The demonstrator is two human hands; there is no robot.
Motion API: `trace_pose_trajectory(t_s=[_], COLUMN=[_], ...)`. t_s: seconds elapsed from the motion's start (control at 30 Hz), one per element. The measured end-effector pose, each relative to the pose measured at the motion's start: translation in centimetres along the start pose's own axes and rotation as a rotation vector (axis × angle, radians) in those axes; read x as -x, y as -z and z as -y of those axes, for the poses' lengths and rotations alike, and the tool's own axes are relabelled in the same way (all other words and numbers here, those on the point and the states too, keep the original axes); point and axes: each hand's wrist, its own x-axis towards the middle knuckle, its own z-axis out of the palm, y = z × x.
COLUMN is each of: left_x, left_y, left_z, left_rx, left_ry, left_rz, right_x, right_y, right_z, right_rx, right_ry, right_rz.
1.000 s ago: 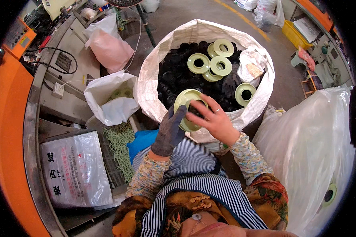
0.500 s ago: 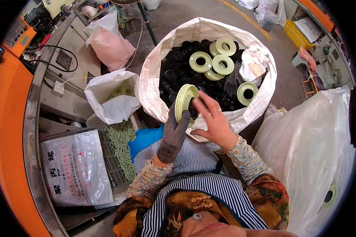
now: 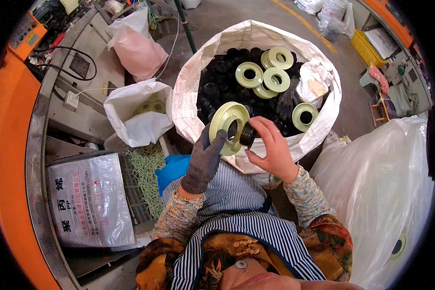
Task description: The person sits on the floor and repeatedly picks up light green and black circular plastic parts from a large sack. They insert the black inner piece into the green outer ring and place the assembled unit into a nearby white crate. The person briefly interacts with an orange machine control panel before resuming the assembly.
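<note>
My left hand (image 3: 202,163), in a dark grey glove, grips a pale green flanged ring (image 3: 219,117) held tilted on edge. Bare, my right hand (image 3: 277,155) pinches a short black threaded ring (image 3: 248,135) between thumb and fingers. The black piece sits right beside the green ring's central hole; whether they touch I cannot tell. Both hands are over the near rim of a big white woven sack (image 3: 184,92). Inside it lie many black parts (image 3: 211,91), several green rings (image 3: 250,75), a dark glove (image 3: 287,104) and a crumpled white bag (image 3: 314,79).
A smaller white sack (image 3: 123,116) holding green rings stands at the left, near a pile of thin green sticks (image 3: 147,181). Farther left are a printed silvery bag (image 3: 92,203) and an orange machine (image 3: 9,145). A large clear plastic bag (image 3: 372,179) bulges at the right.
My right hand has drawn slightly right and down from the green ring, and the black threaded ring now shows in its fingers. The green ring has turned to face more upward.
</note>
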Motion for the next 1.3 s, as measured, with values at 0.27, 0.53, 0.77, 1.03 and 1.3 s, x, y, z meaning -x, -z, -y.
trace_pose_trajectory(t_s=[0.27, 0.53, 0.77, 1.03, 1.3], left_x=[0.0, 0.2, 1.1, 1.5, 1.0], left_y=[-0.7, -1.1, -2.0, -3.0, -4.8], left_z=[-0.8, -1.1, 1.1, 1.2, -2.1], left_rx=[0.386, 0.291, -0.212, -0.177, 0.86], left_ry=[0.39, 0.385, -0.184, -0.174, 0.685], left_rz=[0.079, 0.084, 0.094, 0.081, -0.086], right_x=[-0.2, 0.1, 0.0, 1.8, 2.4], right_y=[-0.1, -0.4, -1.5, -1.1, -1.2], right_z=[0.5, -0.1, -0.4, -1.9, -0.9], right_rx=[0.038, 0.057, 0.19, 0.136, -0.302], right_ry=[-0.04, -0.094, -0.276, -0.146, -0.321], right_rz=[0.06, 0.054, -0.029, 0.098, 0.127])
